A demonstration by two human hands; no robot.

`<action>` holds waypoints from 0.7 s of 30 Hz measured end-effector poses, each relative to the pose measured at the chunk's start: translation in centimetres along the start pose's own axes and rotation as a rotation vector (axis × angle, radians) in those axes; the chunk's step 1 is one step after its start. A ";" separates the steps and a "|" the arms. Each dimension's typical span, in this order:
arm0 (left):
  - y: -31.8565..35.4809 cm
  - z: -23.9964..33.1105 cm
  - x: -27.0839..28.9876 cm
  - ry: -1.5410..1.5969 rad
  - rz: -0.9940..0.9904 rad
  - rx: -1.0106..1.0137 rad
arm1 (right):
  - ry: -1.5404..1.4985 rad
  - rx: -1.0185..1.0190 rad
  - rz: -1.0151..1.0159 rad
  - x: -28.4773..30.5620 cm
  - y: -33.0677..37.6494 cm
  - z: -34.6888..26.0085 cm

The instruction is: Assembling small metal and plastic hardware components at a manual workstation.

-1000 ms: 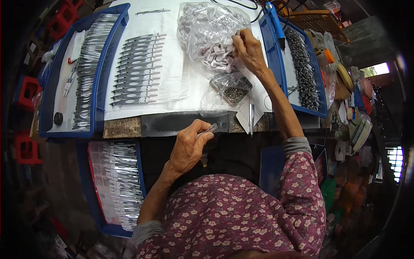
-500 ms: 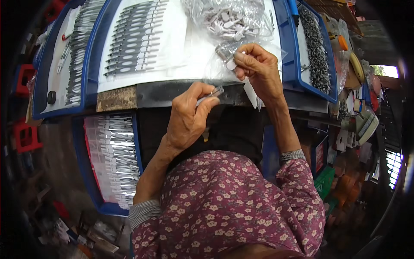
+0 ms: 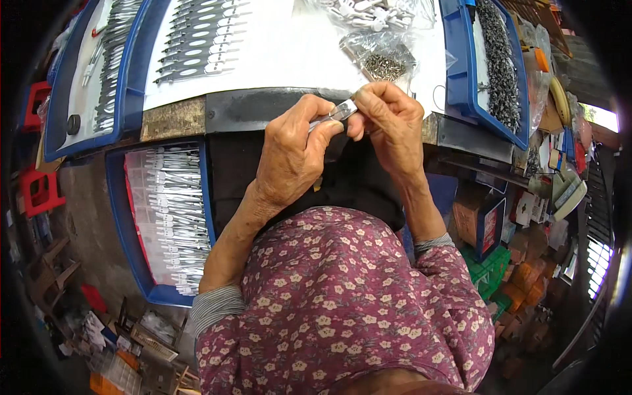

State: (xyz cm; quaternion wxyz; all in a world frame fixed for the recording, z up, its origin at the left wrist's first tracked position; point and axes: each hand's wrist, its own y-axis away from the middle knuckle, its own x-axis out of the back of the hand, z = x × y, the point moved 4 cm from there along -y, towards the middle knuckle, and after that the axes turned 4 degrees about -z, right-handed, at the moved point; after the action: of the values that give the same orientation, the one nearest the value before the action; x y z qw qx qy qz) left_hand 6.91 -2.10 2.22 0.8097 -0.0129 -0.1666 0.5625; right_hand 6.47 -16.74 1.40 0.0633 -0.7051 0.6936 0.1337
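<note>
Above the table's front edge, my left hand (image 3: 293,155) pinches a narrow flat strip with a pale silver-grey end (image 3: 342,110) between thumb and forefinger. My right hand (image 3: 395,125) meets it from the other side, thumb and forefinger closed at the strip's tip. Whatever small piece those right fingers hold is hidden. Just beyond lies a clear bag of tiny metal pins or screws (image 3: 385,66). Farther back sits a clear bag with white plastic tabs (image 3: 372,13). Dark flat strips (image 3: 201,39) with oval holes and pale ends lie in a row at the left.
A blue tray (image 3: 461,59) of small dark metal pieces stands at the right, another blue tray (image 3: 135,85) with dark strips at the left. Below the table, a lower blue tray (image 3: 122,217) holds silvery strips. A dark edging (image 3: 257,108) runs along the table front.
My right hand has come from over the bags, where it held a small white round piece, to my left hand. Fingertips now meet at the strip. The view has shifted, showing the pin bag clearly.
</note>
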 end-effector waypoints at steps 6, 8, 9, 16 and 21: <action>0.3 0.0 0.0 -0.005 0.003 0.012 | -0.021 0.048 0.069 0.8 0.4 0.6; 0.3 -0.1 0.0 -0.032 -0.001 0.012 | -0.074 0.077 0.088 1.0 0.4 0.2; 0.4 -0.2 0.0 -0.030 0.000 0.013 | -0.073 0.076 0.088 0.9 0.5 0.1; 0.8 -0.6 -0.3 -0.022 -0.019 0.048 | -0.082 0.077 0.097 0.5 0.7 0.5; 1.1 -0.8 -0.2 -0.036 -0.004 0.038 | -0.049 0.079 0.115 0.6 1.0 0.6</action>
State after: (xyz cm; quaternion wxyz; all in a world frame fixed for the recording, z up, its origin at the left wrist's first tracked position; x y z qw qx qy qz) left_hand 6.07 -1.70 1.22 0.8078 0.0129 -0.1707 0.5640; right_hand 5.41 -17.20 0.70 0.1005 -0.6576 0.7358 0.1268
